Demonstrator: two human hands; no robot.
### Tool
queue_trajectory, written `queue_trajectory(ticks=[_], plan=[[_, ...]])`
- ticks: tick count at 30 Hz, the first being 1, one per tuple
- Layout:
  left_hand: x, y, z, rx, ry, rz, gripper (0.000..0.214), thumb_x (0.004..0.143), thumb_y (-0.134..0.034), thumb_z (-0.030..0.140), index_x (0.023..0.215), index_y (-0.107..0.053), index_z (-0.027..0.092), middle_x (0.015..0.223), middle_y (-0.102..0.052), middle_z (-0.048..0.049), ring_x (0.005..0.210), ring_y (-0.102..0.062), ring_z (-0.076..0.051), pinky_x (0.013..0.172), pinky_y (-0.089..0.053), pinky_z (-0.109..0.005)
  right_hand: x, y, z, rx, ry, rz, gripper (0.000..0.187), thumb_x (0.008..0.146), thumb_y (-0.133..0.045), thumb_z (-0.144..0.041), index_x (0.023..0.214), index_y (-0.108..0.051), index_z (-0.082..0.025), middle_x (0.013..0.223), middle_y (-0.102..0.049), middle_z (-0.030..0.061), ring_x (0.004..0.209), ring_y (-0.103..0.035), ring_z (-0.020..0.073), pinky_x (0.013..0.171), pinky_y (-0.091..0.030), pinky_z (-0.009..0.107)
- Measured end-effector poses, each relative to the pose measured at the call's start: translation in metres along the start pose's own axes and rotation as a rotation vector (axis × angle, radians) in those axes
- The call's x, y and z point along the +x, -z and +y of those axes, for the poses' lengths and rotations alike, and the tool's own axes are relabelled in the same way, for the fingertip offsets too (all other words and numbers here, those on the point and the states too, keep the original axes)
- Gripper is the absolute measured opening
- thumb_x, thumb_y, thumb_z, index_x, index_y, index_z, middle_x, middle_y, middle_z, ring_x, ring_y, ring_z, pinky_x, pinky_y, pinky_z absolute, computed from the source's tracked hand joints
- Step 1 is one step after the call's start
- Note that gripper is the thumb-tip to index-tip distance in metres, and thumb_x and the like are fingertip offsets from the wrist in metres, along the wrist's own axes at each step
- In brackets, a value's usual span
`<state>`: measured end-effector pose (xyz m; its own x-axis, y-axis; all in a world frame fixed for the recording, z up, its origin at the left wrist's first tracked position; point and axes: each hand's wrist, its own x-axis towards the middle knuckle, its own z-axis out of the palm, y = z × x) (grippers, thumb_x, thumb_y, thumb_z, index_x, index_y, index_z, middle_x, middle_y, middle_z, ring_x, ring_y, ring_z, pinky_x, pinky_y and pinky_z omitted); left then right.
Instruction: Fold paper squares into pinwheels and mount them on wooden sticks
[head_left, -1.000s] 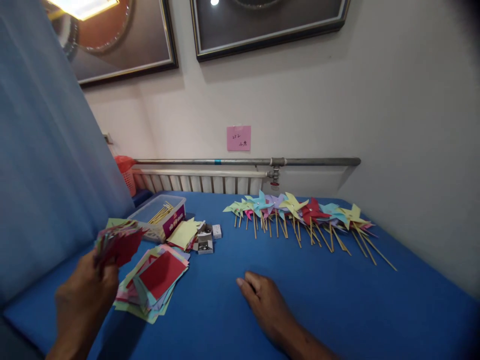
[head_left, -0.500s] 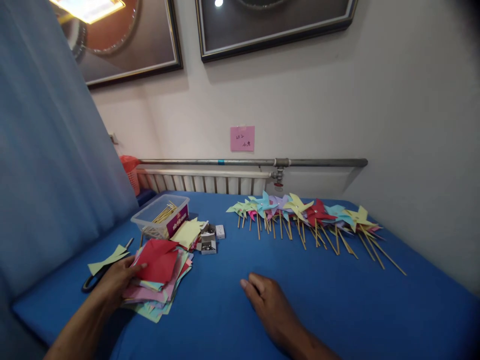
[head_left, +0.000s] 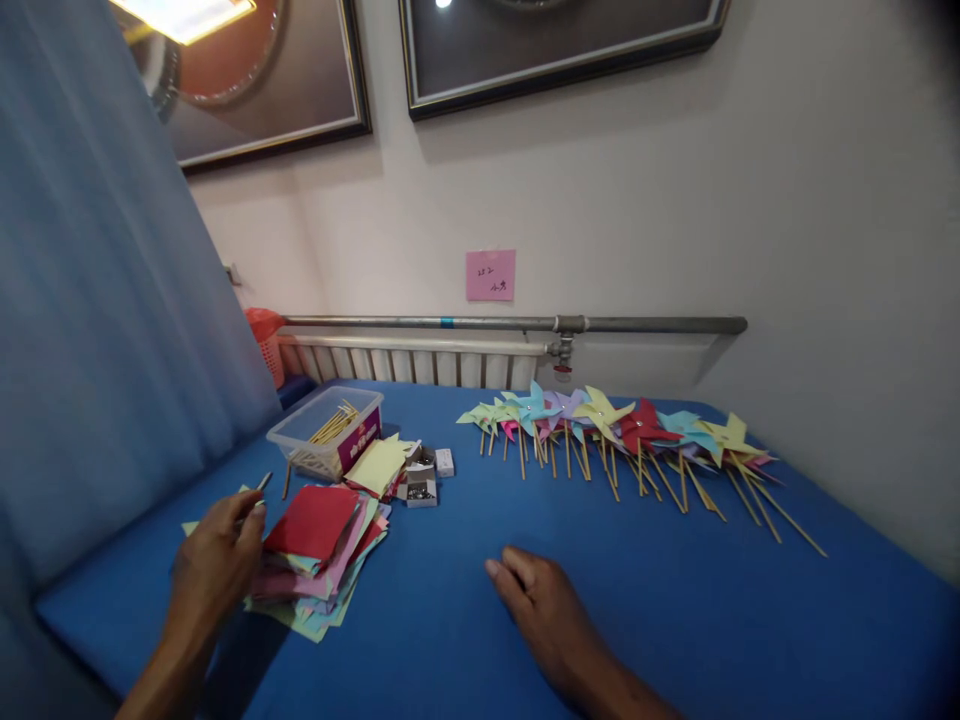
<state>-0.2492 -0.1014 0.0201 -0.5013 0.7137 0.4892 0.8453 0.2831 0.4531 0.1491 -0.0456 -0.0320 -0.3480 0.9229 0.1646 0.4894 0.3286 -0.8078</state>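
One fist, the right hand [head_left: 536, 605], is resting; the left hand [head_left: 219, 552] is hiding its grip; its bumping could be toppling messy papers [head_left: 313, 522].

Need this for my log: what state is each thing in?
Left hand: fingers curled, grip unclear
Right hand: loosely curled
Paper stack: loosely piled
Plastic box: open, holding sticks
Front small box: open, metal pieces inside
Pinwheels: assembled, lying down
Pink note: on the wall

The left hand [head_left: 216, 555] bends over a pale green paper piece [head_left: 189, 527], with a stack of coloured paper squares [head_left: 315, 525] just to its right. The right hand [head_left: 538, 605] lies loosely curled on the blue tabletop [head_left: 435, 600], paper pinwheels [head_left: 640, 427] beyond it.
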Motion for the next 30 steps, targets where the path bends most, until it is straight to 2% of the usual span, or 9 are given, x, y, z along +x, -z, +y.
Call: queue_trajectory(ticks=[1, 3, 5, 7, 8, 13, 18, 22, 30], plan=[[-0.005, -0.004, 0.001, 0.032, -0.051, 0.034, 0.052, 0.101, -0.038, 0.045, 0.122, -0.074, 0.014, 0.135, -0.076, -0.0237, 0.13, -0.071, -0.039, 0.113, -0.054, -0.053, 0.0, 0.0, 0.0, -0.007, -0.001, -0.004, 0.046, 0.103, -0.046, -0.051, 0.067, -0.03, -0.026, 0.063, -0.04, -0.0058, 0.062, -0.036, 0.0151, 0.059, -0.027, 0.029], [-0.017, -0.014, 0.005, 0.098, -0.184, 0.005, 0.059, 0.1, -0.039, 0.049, 0.131, -0.073, 0.011, 0.147, -0.07, -0.0248, 0.143, -0.062, -0.039, 0.123, -0.045, -0.053, 0.0, 0.0, 0.001, -0.021, 0.003, -0.003, 0.046, 0.103, -0.046, -0.051, 0.067, -0.031, -0.026, 0.063, -0.04, -0.0057, 0.062, -0.037, 0.0151, 0.059, -0.028, 0.029], [-0.029, -0.027, 0.009, 0.196, -0.275, -0.122, 0.068, 0.098, -0.042, 0.054, 0.145, -0.067, 0.01, 0.162, -0.058, -0.0226, 0.154, -0.05, -0.039, 0.127, -0.04, -0.054, -0.001, 0.0, 0.001, -0.024, 0.009, 0.003, 0.047, 0.104, -0.047, -0.051, 0.067, -0.031, -0.026, 0.063, -0.041, -0.0058, 0.062, -0.037, 0.0149, 0.059, -0.028, 0.029], [-0.04, -0.04, 0.01, 0.261, -0.291, -0.285, 0.071, 0.1, -0.041, 0.053, 0.154, -0.061, 0.011, 0.166, -0.055, -0.0202, 0.156, -0.049, -0.036, 0.127, -0.039, -0.054, -0.001, 0.0, 0.001, -0.011, 0.013, 0.004, 0.048, 0.104, -0.047, -0.053, 0.067, -0.032, -0.026, 0.063, -0.041, -0.0058, 0.062, -0.037, 0.0148, 0.059, -0.027, 0.029], [-0.044, -0.045, 0.01, 0.283, -0.282, -0.313, 0.072, 0.1, -0.04, 0.051, 0.156, -0.059, 0.009, 0.167, -0.054, -0.0213, 0.157, -0.048, -0.036, 0.128, -0.037, -0.055, -0.001, 0.001, 0.0, -0.001, 0.013, 0.003, 0.048, 0.104, -0.048, -0.053, 0.068, -0.032, -0.026, 0.063, -0.041, -0.0059, 0.062, -0.036, 0.0147, 0.059, -0.027, 0.029], [-0.05, -0.046, 0.013, 0.307, -0.284, -0.331, 0.077, 0.1, -0.043, 0.056, 0.158, -0.057, 0.008, 0.169, -0.05, -0.0232, 0.159, -0.044, -0.039, 0.13, -0.029, -0.061, -0.001, 0.002, -0.002, 0.014, -0.007, -0.011, 0.048, 0.103, -0.046, -0.055, 0.068, -0.032, -0.026, 0.064, -0.04, -0.0052, 0.062, -0.036, 0.0152, 0.06, -0.026, 0.03], [-0.05, -0.036, 0.021, 0.262, -0.355, -0.196, 0.057, 0.095, -0.055, 0.052, 0.137, -0.073, 0.018, 0.153, -0.067, -0.0194, 0.148, -0.057, -0.041, 0.127, -0.034, -0.06, -0.001, 0.002, -0.004, 0.029, -0.014, -0.009, 0.05, 0.102, -0.047, -0.058, 0.067, -0.032, -0.026, 0.063, -0.04, -0.005, 0.062, -0.036, 0.0154, 0.06, -0.026, 0.03], [-0.056, -0.038, 0.025, 0.156, -0.365, -0.086, 0.038, 0.098, -0.053, 0.043, 0.111, -0.081, 0.022, 0.129, -0.082, -0.0155, 0.126, -0.072, -0.038, 0.118, -0.043, -0.055, -0.001, 0.003, -0.005, 0.016, -0.014, -0.008, 0.047, 0.102, -0.047, -0.053, 0.067, -0.032, -0.026, 0.064, -0.041, -0.005, 0.063, -0.037, 0.0157, 0.061, -0.027, 0.03], [-0.053, -0.043, 0.026, -0.017, -0.256, -0.079, 0.033, 0.096, -0.049, 0.037, 0.087, -0.079, 0.025, 0.109, -0.086, -0.0108, 0.108, -0.078, -0.032, 0.106, -0.051, -0.046, -0.001, 0.002, -0.003, 0.028, 0.011, 0.006, 0.049, 0.103, -0.049, -0.052, 0.067, -0.032, -0.026, 0.063, -0.039, -0.0057, 0.062, -0.036, 0.0149, 0.06, -0.026, 0.03]])
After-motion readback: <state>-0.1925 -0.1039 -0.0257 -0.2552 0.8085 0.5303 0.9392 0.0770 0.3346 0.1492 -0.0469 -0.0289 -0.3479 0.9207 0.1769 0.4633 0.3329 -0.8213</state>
